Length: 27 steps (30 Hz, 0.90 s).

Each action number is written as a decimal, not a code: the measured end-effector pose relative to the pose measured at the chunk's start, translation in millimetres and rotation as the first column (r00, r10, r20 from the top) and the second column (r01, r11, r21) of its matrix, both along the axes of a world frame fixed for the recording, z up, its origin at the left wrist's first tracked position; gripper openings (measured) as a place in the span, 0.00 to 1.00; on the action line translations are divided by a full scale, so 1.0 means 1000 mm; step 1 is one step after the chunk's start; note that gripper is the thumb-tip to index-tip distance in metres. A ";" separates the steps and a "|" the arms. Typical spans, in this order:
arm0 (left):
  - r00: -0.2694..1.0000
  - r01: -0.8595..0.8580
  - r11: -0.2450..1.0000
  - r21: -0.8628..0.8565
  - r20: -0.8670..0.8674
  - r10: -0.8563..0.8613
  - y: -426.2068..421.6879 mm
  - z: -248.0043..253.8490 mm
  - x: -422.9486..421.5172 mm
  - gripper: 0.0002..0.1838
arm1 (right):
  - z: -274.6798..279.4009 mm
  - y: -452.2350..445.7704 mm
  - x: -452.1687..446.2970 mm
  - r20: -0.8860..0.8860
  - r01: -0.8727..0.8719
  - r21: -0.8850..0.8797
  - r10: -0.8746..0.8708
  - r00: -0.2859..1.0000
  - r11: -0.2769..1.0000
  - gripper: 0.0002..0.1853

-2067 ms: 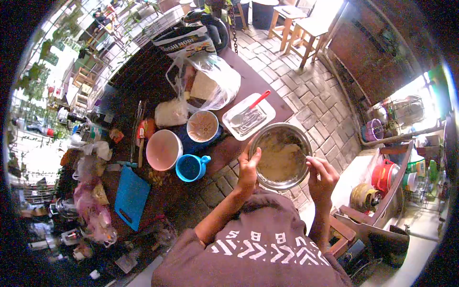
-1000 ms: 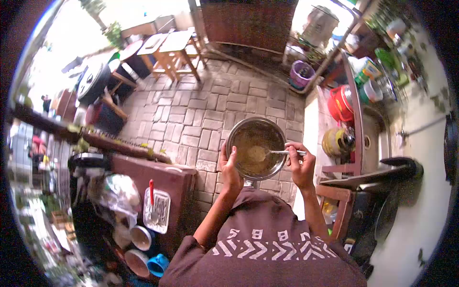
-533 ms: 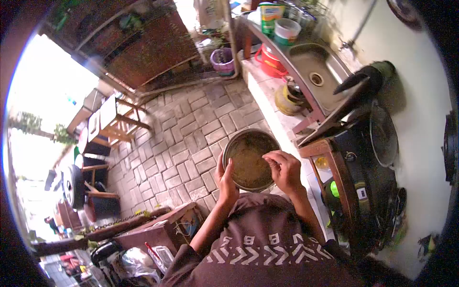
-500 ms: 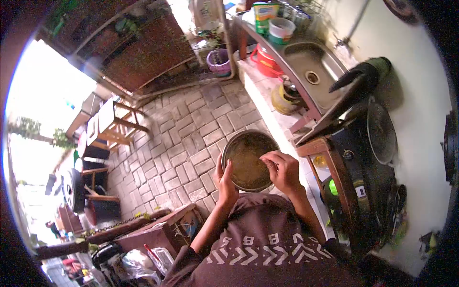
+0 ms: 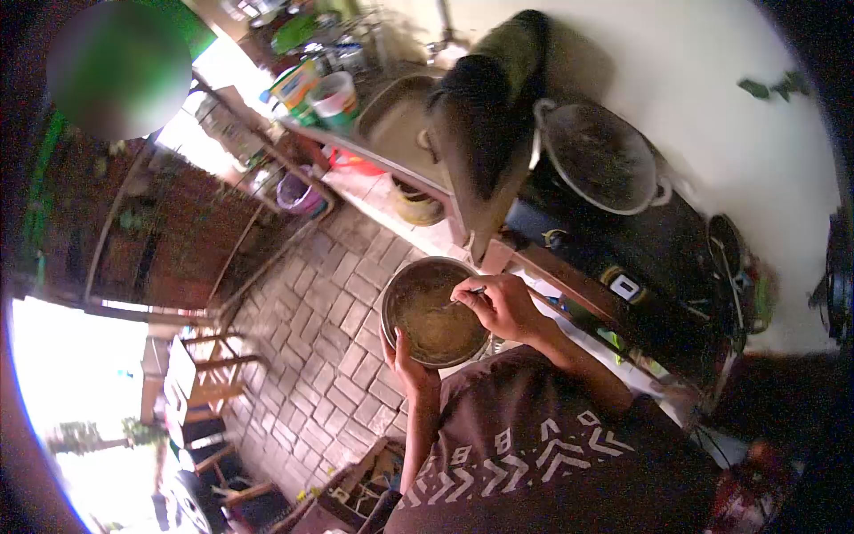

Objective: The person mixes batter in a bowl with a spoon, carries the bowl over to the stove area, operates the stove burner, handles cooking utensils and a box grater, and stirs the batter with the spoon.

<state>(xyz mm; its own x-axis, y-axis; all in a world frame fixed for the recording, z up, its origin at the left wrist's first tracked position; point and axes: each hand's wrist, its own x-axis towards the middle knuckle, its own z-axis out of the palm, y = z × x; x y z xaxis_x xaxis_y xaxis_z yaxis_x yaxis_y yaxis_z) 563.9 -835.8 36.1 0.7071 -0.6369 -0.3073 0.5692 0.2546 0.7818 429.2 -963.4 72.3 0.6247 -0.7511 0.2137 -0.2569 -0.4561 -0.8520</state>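
A round metal bowl (image 5: 387, 313) is in front of my body, with a brownish mixture (image 5: 427, 331) inside. My left hand (image 5: 412, 369) grips its near left side, thumb by the rim and fingers going underneath out of sight. Over the bowl's right side, my right hand (image 5: 503, 307) is closed in a pinch around a thin metal spoon (image 5: 451, 304). The spoon's lower end is hidden in the mixture.
A black stove (image 5: 569, 245) with a large two-handled wok (image 5: 600, 160) stands to the right. Beyond the bowl are a sink (image 5: 391, 116), plastic tubs (image 5: 334, 100) and a yellowish pot (image 5: 416, 206). Paving bricks (image 5: 311, 329) cover the floor; wooden stools (image 5: 213, 365) stand left.
My view has swung right, bringing the stove and wok further in. The bowl stays in my left hand. My right hand remains over it, and the spoon shows more clearly now.
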 end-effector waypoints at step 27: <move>0.772 0.636 0.767 0.087 -0.078 -0.631 -0.172 -0.011 -0.068 0.24 | 0.010 -0.055 -0.127 -0.056 0.635 -0.243 -0.664 0.745 0.733 0.04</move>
<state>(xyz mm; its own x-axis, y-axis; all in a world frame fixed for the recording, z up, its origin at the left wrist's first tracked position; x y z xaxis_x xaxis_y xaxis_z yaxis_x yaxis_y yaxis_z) 495.9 -1007.9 25.2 0.1393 -0.8988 -0.4156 0.6052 -0.2549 0.7541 302.1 -1018.1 82.1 0.0317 -0.9345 0.3547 -0.6539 -0.2878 -0.6998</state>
